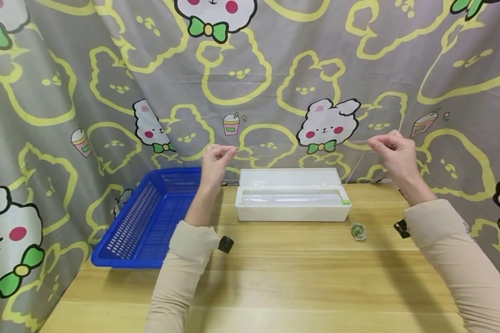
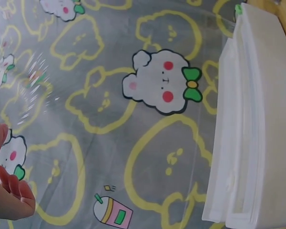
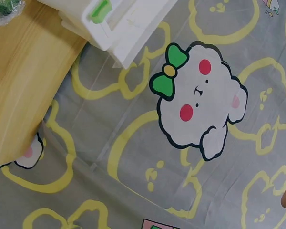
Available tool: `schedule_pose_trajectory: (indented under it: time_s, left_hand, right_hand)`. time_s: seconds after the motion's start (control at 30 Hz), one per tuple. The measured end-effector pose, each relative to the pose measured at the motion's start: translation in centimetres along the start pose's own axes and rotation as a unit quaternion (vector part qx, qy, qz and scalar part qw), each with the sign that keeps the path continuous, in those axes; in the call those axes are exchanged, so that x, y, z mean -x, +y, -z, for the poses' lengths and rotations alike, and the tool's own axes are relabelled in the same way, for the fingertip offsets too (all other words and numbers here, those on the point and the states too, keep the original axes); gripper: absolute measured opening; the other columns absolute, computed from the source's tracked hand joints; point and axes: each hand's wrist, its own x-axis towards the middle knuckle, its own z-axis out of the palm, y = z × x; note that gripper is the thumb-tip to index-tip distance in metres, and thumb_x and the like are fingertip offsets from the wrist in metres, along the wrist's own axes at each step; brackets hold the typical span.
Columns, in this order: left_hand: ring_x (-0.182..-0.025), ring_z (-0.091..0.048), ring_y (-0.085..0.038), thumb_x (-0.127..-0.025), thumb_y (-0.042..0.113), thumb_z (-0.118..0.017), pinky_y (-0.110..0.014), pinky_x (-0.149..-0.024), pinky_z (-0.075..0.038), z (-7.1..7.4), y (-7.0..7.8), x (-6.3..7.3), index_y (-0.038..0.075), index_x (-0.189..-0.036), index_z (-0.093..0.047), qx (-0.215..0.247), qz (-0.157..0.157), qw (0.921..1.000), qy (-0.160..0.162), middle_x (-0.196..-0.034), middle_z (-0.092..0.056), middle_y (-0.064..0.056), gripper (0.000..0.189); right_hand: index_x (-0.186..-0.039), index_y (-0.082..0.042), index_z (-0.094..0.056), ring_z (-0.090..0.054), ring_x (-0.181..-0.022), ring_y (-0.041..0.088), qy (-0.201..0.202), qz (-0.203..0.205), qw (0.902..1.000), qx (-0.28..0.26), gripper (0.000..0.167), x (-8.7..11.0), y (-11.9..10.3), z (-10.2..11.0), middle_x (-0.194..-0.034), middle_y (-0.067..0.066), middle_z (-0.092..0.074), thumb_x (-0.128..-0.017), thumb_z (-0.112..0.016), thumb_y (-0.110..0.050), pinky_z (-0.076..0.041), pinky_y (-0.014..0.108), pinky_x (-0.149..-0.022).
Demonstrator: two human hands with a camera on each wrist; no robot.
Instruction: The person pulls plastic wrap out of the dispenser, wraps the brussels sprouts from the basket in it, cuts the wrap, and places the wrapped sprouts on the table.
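Note:
A sheet of clear cling film [image 2: 35, 90] is stretched between my two raised hands, above and behind a white cling film dispenser [image 1: 291, 213]. My left hand [image 1: 214, 166] pinches its left corner between thumb and fingers. At the right, my right hand [image 1: 397, 159] pinches the other corner. The film is nearly invisible; glints in the left wrist view and a thin edge by the right hand give it away. The dispenser's lid [image 1: 289, 177] is raised, and a film roll [image 1: 291, 198] shows inside. A green cutter slider [image 1: 346, 202] sits at its right end.
A small green item wrapped in film [image 1: 358, 231] lies on the wooden table [image 1: 300, 286], in front of the dispenser's right end. To the left stands a blue plastic basket [image 1: 104, 256], partly behind my left arm. A patterned grey curtain [image 1: 266, 51] hangs behind the table.

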Motion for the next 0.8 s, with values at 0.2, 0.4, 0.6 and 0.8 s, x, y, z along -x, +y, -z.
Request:
schedule_pose_trajectory:
  time_s: [0.2,0.4,0.6,0.8]
  left_hand:
    - [-0.074,-0.035,-0.006,-0.082,0.005,-0.065,-0.019,-0.067,-0.031,0.3,0.3,-0.1,-0.01,-0.093,-0.064,0.007,-0.023,0.9997,-0.007,-0.079,-0.038,0.005,0.018]
    - [-0.075,-0.035,-0.005,-0.081,0.005,-0.065,-0.019,-0.068,-0.032,0.4,0.9,0.0,-0.01,-0.091,-0.064,0.017,-0.031,0.9993,-0.008,-0.078,-0.038,0.005,0.018]
    - [-0.074,-0.035,-0.005,-0.082,0.004,-0.065,-0.019,-0.068,-0.031,0.6,1.5,0.2,-0.011,-0.09,-0.064,0.022,-0.044,0.9987,-0.012,-0.077,-0.038,0.003,0.017]
    - [-0.074,-0.036,-0.005,-0.083,0.005,-0.065,-0.02,-0.069,-0.032,0.8,1.9,0.0,-0.011,-0.092,-0.065,0.025,-0.049,0.9985,-0.007,-0.078,-0.039,0.004,0.018]
  right_hand:
    - [-0.081,-0.007,-0.073,-0.034,-0.062,0.007,0.0,0.002,0.9982,0.061,0.01,-0.5,-0.5,0.2,-0.066,-0.006,-0.041,-0.084,-0.064,-0.005,-0.03,0.015,-0.056]
    - [-0.079,-0.008,-0.073,-0.035,-0.063,0.006,0.001,0.008,0.9985,0.055,0.013,-0.8,-1.3,0.3,-0.066,-0.007,-0.043,-0.084,-0.063,-0.002,-0.03,0.014,-0.056]
    - [-0.078,-0.008,-0.073,-0.037,-0.062,0.005,0.002,0.022,0.9994,0.028,0.016,-0.8,-1.8,0.4,-0.065,-0.005,-0.044,-0.082,-0.062,0.003,-0.031,0.013,-0.055]
    - [-0.079,-0.008,-0.073,-0.039,-0.063,0.004,0.004,0.035,0.9991,0.025,0.015,-1.2,-2.4,0.4,-0.065,-0.005,-0.045,-0.081,-0.063,0.003,-0.033,0.012,-0.057]
